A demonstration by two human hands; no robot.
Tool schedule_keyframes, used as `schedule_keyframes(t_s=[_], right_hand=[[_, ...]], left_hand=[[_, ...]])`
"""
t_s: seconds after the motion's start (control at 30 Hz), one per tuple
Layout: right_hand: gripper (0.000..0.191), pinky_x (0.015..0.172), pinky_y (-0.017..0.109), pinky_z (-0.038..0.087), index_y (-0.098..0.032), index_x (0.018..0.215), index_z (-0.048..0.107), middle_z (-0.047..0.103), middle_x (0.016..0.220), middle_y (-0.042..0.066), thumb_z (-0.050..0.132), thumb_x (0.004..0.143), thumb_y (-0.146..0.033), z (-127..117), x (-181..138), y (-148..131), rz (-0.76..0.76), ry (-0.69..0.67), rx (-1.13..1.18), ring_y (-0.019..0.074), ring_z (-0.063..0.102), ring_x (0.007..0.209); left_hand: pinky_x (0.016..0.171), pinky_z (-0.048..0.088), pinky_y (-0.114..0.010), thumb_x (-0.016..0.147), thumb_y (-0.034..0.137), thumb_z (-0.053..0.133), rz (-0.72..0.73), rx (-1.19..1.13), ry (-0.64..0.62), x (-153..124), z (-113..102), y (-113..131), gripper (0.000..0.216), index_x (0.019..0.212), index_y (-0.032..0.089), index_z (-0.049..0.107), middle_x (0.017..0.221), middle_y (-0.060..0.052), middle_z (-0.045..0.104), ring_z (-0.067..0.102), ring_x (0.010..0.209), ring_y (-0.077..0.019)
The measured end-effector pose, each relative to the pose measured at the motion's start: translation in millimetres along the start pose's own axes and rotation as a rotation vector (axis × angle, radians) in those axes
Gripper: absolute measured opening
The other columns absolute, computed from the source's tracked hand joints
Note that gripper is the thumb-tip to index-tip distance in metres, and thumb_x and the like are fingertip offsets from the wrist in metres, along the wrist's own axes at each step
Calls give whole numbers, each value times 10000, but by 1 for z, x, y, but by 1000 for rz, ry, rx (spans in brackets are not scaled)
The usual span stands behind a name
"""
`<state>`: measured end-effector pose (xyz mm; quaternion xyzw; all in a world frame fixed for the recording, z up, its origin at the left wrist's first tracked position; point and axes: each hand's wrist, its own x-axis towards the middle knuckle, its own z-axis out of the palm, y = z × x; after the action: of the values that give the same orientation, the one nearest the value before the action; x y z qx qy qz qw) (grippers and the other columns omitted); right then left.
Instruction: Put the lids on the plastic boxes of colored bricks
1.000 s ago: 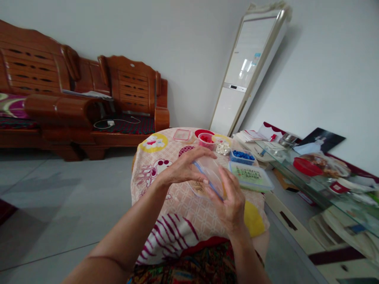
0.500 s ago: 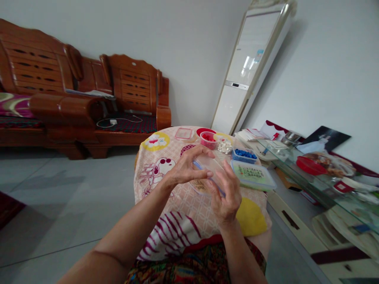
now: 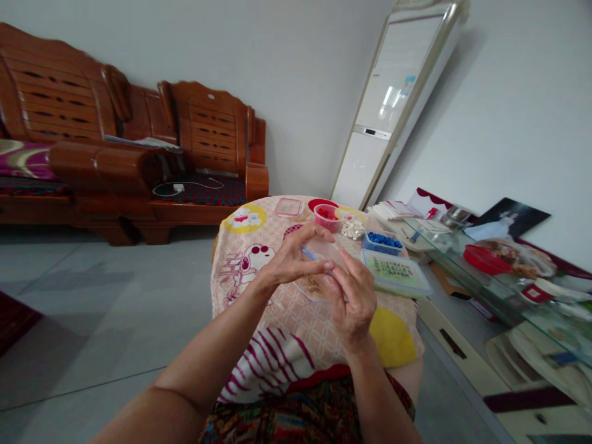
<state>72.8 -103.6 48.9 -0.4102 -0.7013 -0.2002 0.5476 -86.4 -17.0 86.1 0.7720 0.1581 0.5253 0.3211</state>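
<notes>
Over the table, a clear plastic lid (image 3: 324, 249) with a blue edge is tilted between my hands. My left hand (image 3: 298, 262) grips its left side, the thumb reaching across the front. My right hand (image 3: 352, 299) is closed at the right side, thumb and fingers bent together near my left thumb tip. My fingers hide much of the lid. Beneath, partly covered, lies a clear container with small brownish pieces (image 3: 312, 287). To the right is a box with a blue-rimmed lid (image 3: 395, 273) and a printed green panel.
Farther back stand a pink tub of red pieces (image 3: 326, 217), white pieces (image 3: 352, 230) and a box of blue pieces (image 3: 383, 242). A pink-edged lid (image 3: 289, 207) lies on the patterned tablecloth (image 3: 282, 308). A glass-topped cabinet (image 3: 462, 259) borders the right; wooden seats (image 3: 208, 135) stand behind left.
My right hand's fingers have drawn in and closed more, now meeting my left thumb. The left hand barely moves. The view shifts very slightly.
</notes>
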Motion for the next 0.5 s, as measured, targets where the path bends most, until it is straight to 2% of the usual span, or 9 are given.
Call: schedule_keyframes(t_s=[0.13,0.3,0.5], right_hand=[[293,1004,497,515,-219,1228,630,623,1350,119,618,935,-238,0,0,0,-2,-31,39,270,588,1251],[368,1037,542,501,-222,1293,591,583,1396,125,612,928,-177,0,-8,4,-4,-16,98,285,519,1332],[433,1004,544,533,-242,1356,556,581,1396,132,629,930,-213,-1,-9,5,-39,0,66,296,544,1307]], left_hand=[[809,471,-307,709,460,794,-4,7,34,-3,-7,-2,477,1058,182,624,1054,-67,638,596,913,-203],[775,485,-301,704,484,789,-19,2,61,-5,-16,-2,485,1051,183,632,1037,-66,664,618,892,-209],[739,495,-299,688,502,793,-53,-24,63,-4,-17,-2,516,1060,181,635,1020,-68,677,627,855,-210]])
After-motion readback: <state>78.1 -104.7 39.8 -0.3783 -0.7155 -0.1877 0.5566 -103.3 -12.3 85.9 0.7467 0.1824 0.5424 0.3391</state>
